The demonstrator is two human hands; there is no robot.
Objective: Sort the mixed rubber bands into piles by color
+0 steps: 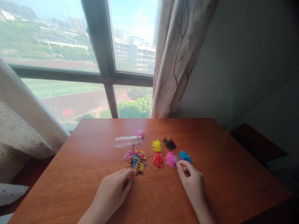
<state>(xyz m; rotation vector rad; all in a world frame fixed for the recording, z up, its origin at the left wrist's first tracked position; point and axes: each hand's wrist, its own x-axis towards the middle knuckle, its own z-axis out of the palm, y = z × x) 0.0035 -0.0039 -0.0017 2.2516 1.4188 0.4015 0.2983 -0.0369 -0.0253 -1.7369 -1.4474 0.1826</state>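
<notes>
A person's left hand [114,186] bends its fingers at the near edge of a mixed-color pile of small bands [135,158] on a wooden desk [70,174]; whether it grips one cannot be told. The right hand [192,180], fingers curled, reaches beside pink bands [171,159] and blue bands [185,156], its grasp likewise unclear. Red bands [158,159], yellow bands [156,145] and black bands [169,143] lie nearby.

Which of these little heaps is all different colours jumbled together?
The leftmost heap, by the left hand. The yellow heap, black heap, red heap, pink heap and blue heap are each mainly one colour.
</notes>
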